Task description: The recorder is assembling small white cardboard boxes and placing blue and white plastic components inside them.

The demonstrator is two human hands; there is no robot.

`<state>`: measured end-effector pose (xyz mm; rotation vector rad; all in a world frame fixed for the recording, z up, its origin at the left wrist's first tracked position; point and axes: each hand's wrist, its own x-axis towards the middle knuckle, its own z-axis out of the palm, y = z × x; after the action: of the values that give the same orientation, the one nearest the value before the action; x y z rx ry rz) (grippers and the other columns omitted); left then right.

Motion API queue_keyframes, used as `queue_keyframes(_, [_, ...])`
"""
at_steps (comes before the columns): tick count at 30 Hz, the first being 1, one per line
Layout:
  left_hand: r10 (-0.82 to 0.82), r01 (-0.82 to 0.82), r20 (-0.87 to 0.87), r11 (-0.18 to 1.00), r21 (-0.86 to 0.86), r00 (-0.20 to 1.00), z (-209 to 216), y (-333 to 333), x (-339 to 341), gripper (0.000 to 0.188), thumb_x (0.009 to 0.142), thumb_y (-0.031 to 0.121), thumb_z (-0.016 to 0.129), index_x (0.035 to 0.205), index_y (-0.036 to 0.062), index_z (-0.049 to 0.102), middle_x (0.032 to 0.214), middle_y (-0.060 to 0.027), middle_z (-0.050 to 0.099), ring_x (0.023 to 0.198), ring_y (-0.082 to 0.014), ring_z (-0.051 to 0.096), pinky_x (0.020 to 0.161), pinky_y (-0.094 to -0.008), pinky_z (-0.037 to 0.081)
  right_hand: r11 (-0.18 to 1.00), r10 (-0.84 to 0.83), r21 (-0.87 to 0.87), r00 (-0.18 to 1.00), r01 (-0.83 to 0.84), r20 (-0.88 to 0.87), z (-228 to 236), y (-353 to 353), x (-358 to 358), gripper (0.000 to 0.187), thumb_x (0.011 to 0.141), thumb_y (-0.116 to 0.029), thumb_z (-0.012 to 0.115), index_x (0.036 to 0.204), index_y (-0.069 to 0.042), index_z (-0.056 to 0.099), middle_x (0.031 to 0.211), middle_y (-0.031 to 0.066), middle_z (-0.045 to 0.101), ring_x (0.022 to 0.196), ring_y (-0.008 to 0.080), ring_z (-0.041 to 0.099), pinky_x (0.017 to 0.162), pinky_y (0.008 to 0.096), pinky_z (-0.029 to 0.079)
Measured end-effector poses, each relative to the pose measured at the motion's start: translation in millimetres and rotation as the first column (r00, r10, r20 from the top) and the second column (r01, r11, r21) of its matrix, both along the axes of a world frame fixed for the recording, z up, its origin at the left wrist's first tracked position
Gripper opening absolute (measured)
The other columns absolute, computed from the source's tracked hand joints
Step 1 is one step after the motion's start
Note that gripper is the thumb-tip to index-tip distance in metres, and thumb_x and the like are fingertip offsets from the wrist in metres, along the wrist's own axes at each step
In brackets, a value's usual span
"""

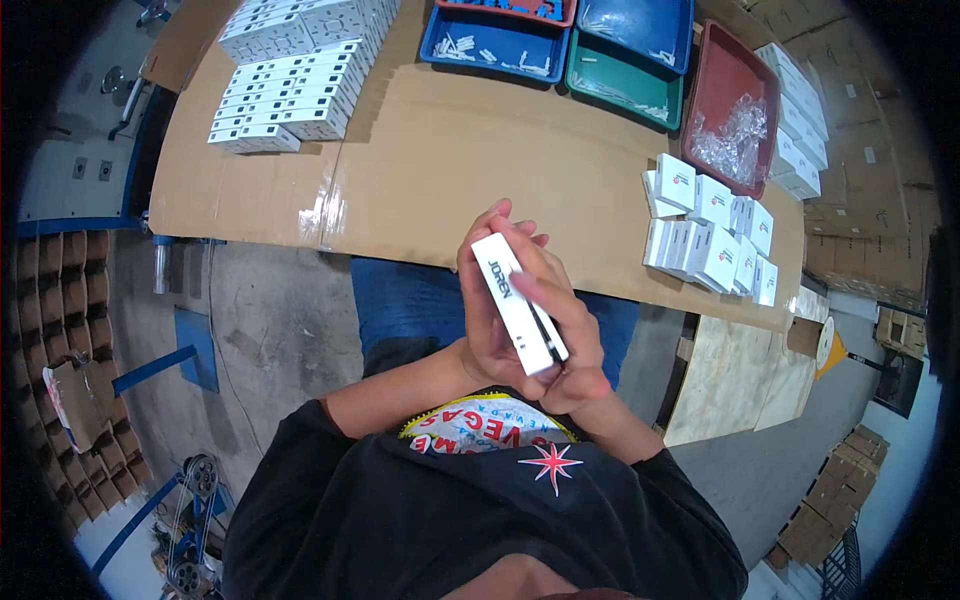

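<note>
In front of my chest, just off the table's near edge, both hands hold a small flat white box (513,318) with dark lettering along its narrow side. My left hand (481,335) cradles it from the left and below. On the right, my right hand (578,335) wraps round the box, its thumb and fingers against the face and the far end. A dark gap runs along the box's right edge near its lower end; I cannot tell whether that is an opened flap. What lies inside is hidden.
A cardboard-covered table (430,170) spreads ahead. Stacked white cartons (300,90) stand far left. Small white boxes (717,255) cluster at the right. At the back are a blue tray (497,68) and a green tray (620,85) of small white parts, and a red tray (705,90) with clear plastic.
</note>
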<state>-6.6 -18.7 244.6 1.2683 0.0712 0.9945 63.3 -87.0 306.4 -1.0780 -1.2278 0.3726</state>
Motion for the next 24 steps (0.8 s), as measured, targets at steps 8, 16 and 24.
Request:
queue_keyframes(8, [-0.171,0.096,-0.142,0.901,-0.424,0.975,33.4,18.0,-3.0,0.095,0.095,0.066,0.052,0.160,0.0013,0.027,0.154,-0.0178,0.044,0.139,-0.0294,0.049,0.115,-0.0430,0.038,0.898,-0.184,-0.324,0.922,0.298,0.340,4.7,-8.7,43.8,0.103,0.092,-0.073,0.056,0.161,-0.001,0.030,0.168,0.0272,0.021,0.156,0.0463,0.019,0.124,0.0544,0.020])
queue_keyframes(16, [-0.670,0.490,0.211,0.260,-0.832,0.712,40.6,52.0,-3.7,0.084,0.102,0.076,0.021,0.151,0.0111,0.042,0.134,-0.0136,0.061,0.113,-0.0287,0.068,0.095,-0.0406,0.056,0.873,-0.028,-0.472,0.979,0.121,0.201,0.6,-20.6,65.9,0.066,0.074,-0.032,0.089,0.133,-0.007,0.070,0.152,0.0197,0.053,0.144,0.0374,0.047,0.114,0.0465,0.040])
queue_keyframes(24, [-0.545,0.245,-0.119,0.547,-0.800,0.830,39.9,37.6,1.3,0.079,0.104,0.073,0.026,0.149,0.0093,0.041,0.128,-0.0114,0.061,0.120,-0.0219,0.063,0.099,-0.0417,0.054,0.854,-0.115,-0.418,0.896,0.310,0.430,4.3,-11.3,59.2,0.064,0.071,-0.036,0.090,0.126,-0.010,0.072,0.141,0.0162,0.060,0.126,0.0359,0.058,0.102,0.0442,0.048])
